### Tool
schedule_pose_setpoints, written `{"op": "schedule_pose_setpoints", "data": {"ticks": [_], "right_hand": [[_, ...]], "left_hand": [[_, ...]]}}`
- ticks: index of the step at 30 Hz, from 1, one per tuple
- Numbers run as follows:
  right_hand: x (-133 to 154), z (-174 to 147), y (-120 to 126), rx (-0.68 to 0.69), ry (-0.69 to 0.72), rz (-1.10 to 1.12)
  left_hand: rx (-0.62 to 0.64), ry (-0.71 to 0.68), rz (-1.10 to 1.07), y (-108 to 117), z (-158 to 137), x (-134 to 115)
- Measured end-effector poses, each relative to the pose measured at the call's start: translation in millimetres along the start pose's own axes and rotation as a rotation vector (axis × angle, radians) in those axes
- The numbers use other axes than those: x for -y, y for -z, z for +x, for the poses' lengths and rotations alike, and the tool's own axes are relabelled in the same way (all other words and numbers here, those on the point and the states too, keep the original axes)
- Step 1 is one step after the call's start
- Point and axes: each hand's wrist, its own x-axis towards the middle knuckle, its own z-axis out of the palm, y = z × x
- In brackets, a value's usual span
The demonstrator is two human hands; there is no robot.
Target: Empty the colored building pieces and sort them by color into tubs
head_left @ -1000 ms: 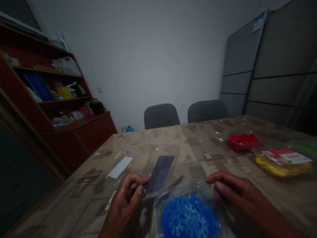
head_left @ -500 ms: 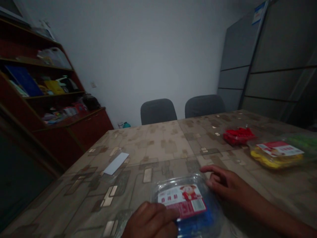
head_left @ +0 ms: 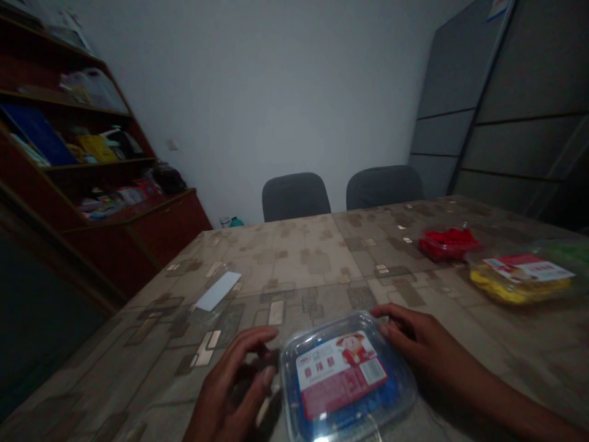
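A clear plastic box with a closed lid lies at the table's near edge. Blue pieces show inside it, under a white and red label bearing a cartoon figure. My right hand has its index finger and thumb on the box's far right corner, and the box looks slightly tilted toward me. To the left of the box, my left hand is open, its fingers curved and spread, a small gap from the box's side.
At the right are a clear box of yellow pieces, a box of red pieces and a partly seen green one. A white strip lies left on the patterned tablecloth. Two grey chairs stand behind.
My left hand has come off the label and moved left, its fingers opening. The box's label now faces me more, and my right thumb and index finger are at its corner.
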Motion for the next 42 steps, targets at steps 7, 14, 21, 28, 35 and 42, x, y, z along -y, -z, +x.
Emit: {"op": "schedule_pose_setpoints", "data": {"ticks": [7, 14, 21, 28, 35, 42], "right_hand": [[-0.5, 0.4, -4.4, 0.136, -0.023, 0.207], [-1.6, 0.3, -11.9, 0.122, -0.142, 0.408], [-3.5, 0.9, -16.9, 0.078, -0.182, 0.493], [2.3, 8.2, -18.9, -0.003, -0.138, 0.288], [1.4, 2.9, -25.6, 0.058, -0.204, 0.509], [-2.4, -10.9, -20.4, 0.115, -0.182, 0.399]], "left_hand": [[0.268, 0.594, -0.548, -7.1, 15.6, 17.3], [0.292, 0.6, -0.64, -2.7, 17.8, 16.9], [0.273, 0.597, -0.617, -7.6, 18.3, 16.2], [0.243, 0.558, -0.563, -11.8, 17.2, 16.2], [0.2, 0.617, -0.585, -16.4, 3.5, 12.9], [0.241, 0.664, -0.643, -16.2, -13.9, 16.9]]}}
